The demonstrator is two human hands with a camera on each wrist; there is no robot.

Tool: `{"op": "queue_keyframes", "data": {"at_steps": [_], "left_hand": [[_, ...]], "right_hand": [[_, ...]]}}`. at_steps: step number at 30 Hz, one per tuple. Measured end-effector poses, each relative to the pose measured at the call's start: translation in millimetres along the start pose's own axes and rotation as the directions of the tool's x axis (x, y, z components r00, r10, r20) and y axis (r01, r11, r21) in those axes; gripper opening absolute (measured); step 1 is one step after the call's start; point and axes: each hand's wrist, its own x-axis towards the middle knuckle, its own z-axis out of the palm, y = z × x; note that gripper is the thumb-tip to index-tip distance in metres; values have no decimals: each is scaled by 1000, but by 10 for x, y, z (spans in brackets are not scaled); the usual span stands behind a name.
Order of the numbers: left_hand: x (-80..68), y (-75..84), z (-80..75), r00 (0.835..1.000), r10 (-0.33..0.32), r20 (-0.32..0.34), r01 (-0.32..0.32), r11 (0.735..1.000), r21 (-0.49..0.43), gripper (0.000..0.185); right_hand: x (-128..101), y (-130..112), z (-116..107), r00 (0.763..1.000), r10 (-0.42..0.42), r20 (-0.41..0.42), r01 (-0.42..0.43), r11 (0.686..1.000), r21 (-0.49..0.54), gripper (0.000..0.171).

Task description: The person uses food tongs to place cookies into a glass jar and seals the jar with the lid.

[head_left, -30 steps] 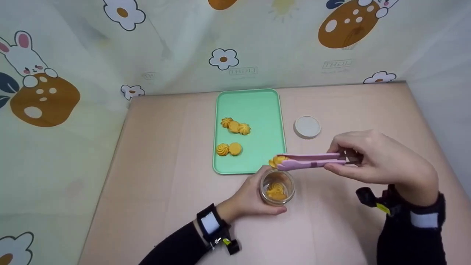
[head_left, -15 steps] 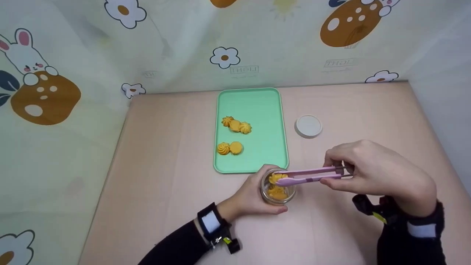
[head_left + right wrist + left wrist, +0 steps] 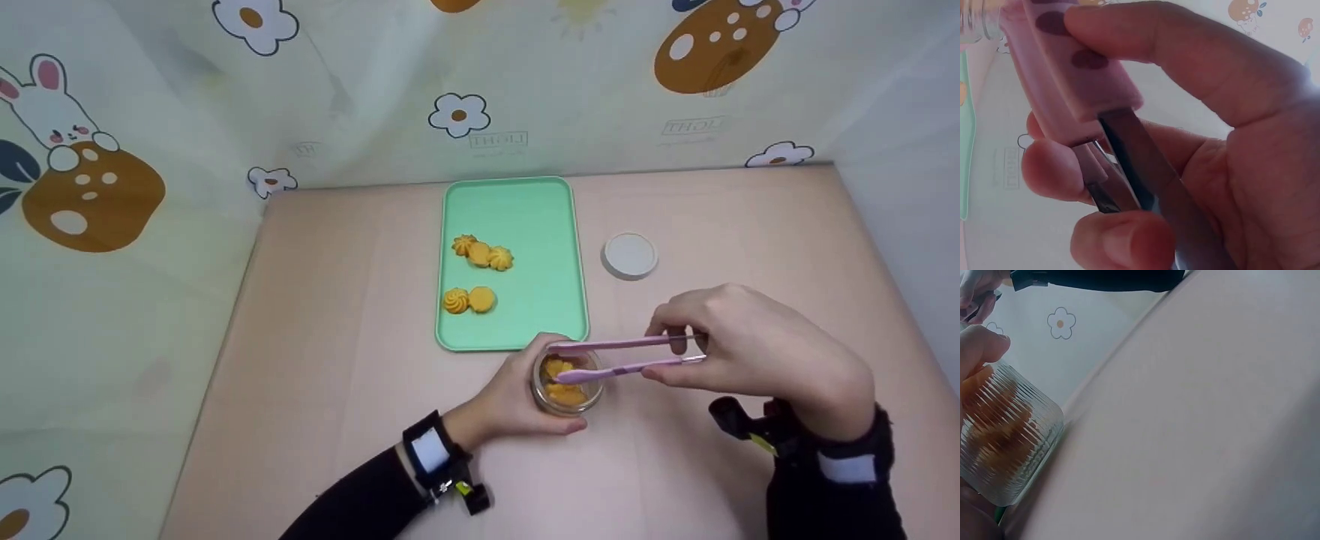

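Tongs over a cookie jar, just below the centre of the head view.

Left to right: five cookies [image 3: 478, 257] lie on the green tray [image 3: 540, 217]; the left hand [image 3: 510, 401] curls round the ribbed glass jar [image 3: 566, 381] at the tray's near edge; the pink tongs [image 3: 622, 355], arms parted, tips at the jar's mouth over the cookies inside, are pinched by the right hand [image 3: 757, 345]. A white lid [image 3: 629, 256] lies above.

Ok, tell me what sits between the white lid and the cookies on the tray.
In the head view, only bare green tray floor, its right rim and a strip of bare table lie between the white lid and the nearest cookies.
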Motion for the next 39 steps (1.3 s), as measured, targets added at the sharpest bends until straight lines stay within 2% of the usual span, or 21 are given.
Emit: {"op": "queue_keyframes", "data": {"at_steps": [4,17,23,27,34,39], "left_hand": [[0,-3,1,1000,3,9,-3,1000,-12,84],[3,-31,6,1000,30,5,-30,999,-17,83],[-2,-13,12,999,48,-6,-48,998,34,85],[1,-37,10,999,54,-3,-54,998,34,89],[-27,-344,33,999,42,-18,-41,997,67,95],[-32,-404,28,999,40,-12,-39,997,69,91]], "right_hand": [[-7,5,6,1000,7,-3,-7,1000,8,20],[0,27,7,997,-72,-31,73,996,56,22],[23,48,3,994,-90,-63,93,995,32,23],[53,76,6,992,-63,-111,64,998,5,24],[154,178,68,978,5,-210,-8,1000,-10,26],[331,286,173,966,76,-248,-78,997,3,28]]}}
